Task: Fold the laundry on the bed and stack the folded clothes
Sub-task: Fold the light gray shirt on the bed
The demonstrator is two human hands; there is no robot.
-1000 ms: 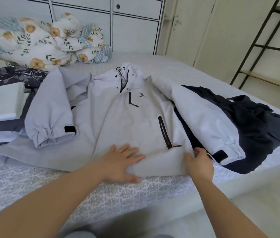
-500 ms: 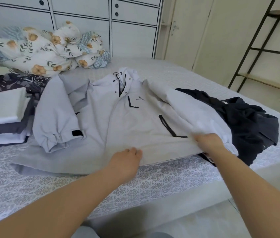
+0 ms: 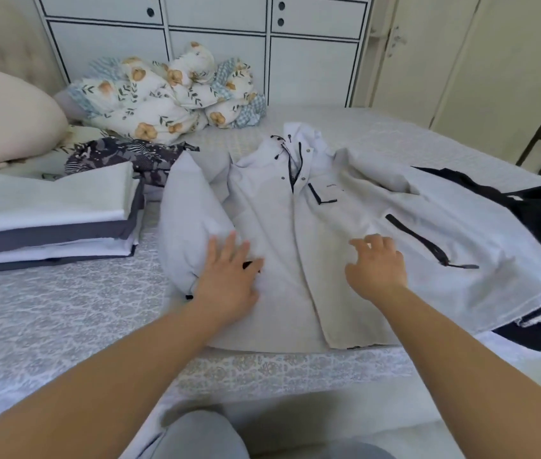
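I see the pale grey hooded jacket (image 3: 299, 246) spread front-up on the bed (image 3: 63, 313), my left hand (image 3: 229, 276) flat on its folded sleeve, my right hand (image 3: 377, 263) loosely open above the chest, gripping nothing; it looks soft, light and slippery, best pinched at hem or cuffs

Jacket (image 3: 272, 226) — matt, smooth woven cloth
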